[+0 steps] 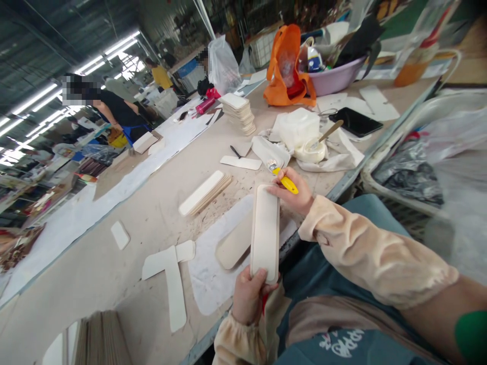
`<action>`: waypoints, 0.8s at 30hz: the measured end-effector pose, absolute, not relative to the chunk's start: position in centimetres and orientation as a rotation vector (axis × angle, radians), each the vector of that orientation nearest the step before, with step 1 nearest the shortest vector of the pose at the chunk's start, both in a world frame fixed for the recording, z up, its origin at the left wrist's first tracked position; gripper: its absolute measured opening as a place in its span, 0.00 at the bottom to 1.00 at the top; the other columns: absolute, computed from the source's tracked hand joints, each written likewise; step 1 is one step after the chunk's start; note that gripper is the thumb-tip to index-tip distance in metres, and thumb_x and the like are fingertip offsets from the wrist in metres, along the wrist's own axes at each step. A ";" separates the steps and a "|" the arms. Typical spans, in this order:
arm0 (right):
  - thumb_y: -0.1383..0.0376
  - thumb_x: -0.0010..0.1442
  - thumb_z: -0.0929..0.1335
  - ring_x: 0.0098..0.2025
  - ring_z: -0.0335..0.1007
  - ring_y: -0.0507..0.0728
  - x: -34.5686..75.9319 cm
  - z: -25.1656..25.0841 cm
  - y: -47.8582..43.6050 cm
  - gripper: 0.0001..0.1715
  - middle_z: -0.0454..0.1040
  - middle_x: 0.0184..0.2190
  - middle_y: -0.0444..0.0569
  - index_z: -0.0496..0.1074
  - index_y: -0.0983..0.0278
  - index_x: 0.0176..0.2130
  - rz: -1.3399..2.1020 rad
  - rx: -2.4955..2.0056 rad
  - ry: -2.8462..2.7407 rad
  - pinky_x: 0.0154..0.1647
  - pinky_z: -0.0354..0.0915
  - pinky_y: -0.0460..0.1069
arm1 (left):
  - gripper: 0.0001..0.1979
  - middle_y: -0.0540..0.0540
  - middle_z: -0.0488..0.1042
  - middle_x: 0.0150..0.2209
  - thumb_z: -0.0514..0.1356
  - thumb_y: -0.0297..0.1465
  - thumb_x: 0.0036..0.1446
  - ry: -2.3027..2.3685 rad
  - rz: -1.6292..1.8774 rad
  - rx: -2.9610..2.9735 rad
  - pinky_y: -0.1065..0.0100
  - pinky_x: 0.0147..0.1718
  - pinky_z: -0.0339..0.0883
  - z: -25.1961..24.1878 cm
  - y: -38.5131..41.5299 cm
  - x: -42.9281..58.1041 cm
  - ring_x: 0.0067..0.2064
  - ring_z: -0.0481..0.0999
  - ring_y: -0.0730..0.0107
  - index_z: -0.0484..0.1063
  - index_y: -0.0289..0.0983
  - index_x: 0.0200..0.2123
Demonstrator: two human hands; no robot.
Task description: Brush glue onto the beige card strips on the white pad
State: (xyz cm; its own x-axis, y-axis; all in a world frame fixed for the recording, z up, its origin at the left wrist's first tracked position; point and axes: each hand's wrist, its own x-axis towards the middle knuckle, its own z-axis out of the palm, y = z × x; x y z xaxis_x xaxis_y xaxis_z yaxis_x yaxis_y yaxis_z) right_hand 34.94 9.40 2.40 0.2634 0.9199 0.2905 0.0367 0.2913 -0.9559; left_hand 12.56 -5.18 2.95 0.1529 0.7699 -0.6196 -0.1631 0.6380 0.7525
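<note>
My left hand is closed on the lower end of a long, cream-white panel with rounded corners, thumb on its face. At the panel's upper end is my right hand, its thumb on the edge. The same hand grips a yellow-handled brush, whose metal end is smeared with white. The held panel seems to have a slightly larger layer behind it. Beneath it, a similar beige panel lies on a white sheet. A stack of narrow panels sits just beyond.
A white tub and a bowl with a stick stand beyond my right hand. Behind them are a phone, an orange bag and a lilac basin. White cut pieces lie left. A crate stands right.
</note>
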 end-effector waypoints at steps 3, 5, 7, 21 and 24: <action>0.55 0.50 0.74 0.29 0.63 0.50 34.8 2.7 9.1 0.24 0.67 0.30 0.39 0.58 0.59 0.36 0.799 -1.089 -1.127 0.32 0.63 0.46 | 0.21 0.43 0.79 0.33 0.70 0.38 0.46 1.270 0.739 0.632 0.73 0.25 0.74 2.8 -5.4 12.3 0.32 0.79 0.65 0.73 0.31 0.40; 0.55 0.50 0.74 0.28 0.63 0.50 34.7 3.0 8.8 0.23 0.67 0.29 0.39 0.58 0.59 0.36 0.797 -1.093 -1.137 0.30 0.63 0.46 | 0.22 0.43 0.78 0.31 0.70 0.39 0.45 1.286 0.732 0.665 0.73 0.23 0.73 2.7 -5.4 11.7 0.31 0.78 0.66 0.73 0.32 0.40; 0.55 0.52 0.73 0.28 0.63 0.51 34.7 3.3 8.6 0.22 0.67 0.28 0.40 0.59 0.59 0.36 0.789 -1.089 -1.174 0.29 0.63 0.47 | 0.24 0.44 0.78 0.30 0.69 0.41 0.45 1.312 0.730 0.711 0.73 0.20 0.71 2.8 -5.0 10.8 0.28 0.77 0.67 0.73 0.32 0.42; 0.60 0.53 0.70 0.29 0.67 0.54 29.9 8.3 20.5 0.13 0.71 0.26 0.42 0.62 0.60 0.31 0.474 -1.235 -1.818 0.33 0.59 0.48 | 0.22 0.53 0.66 0.18 0.60 0.51 0.47 1.869 0.959 1.330 0.73 0.18 0.58 7.7 13.5 -2.1 0.20 0.64 0.75 0.72 0.35 0.27; 0.61 0.53 0.71 0.31 0.68 0.55 27.2 8.2 24.0 0.11 0.72 0.28 0.43 0.64 0.61 0.32 0.424 -1.390 -1.867 0.36 0.59 0.48 | 0.19 0.53 0.65 0.17 0.60 0.48 0.47 2.004 0.915 1.386 0.71 0.20 0.58 7.9 17.4 -3.8 0.20 0.64 0.73 0.72 0.36 0.25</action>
State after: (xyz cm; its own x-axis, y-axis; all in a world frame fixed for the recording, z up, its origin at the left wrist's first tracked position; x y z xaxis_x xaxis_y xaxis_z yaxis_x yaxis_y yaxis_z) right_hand 27.24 24.04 8.16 -0.1226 0.9203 0.3716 0.6692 0.3531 -0.6538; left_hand -3.77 17.40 7.91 -0.3315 0.9423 -0.0473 0.5813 0.2435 0.7764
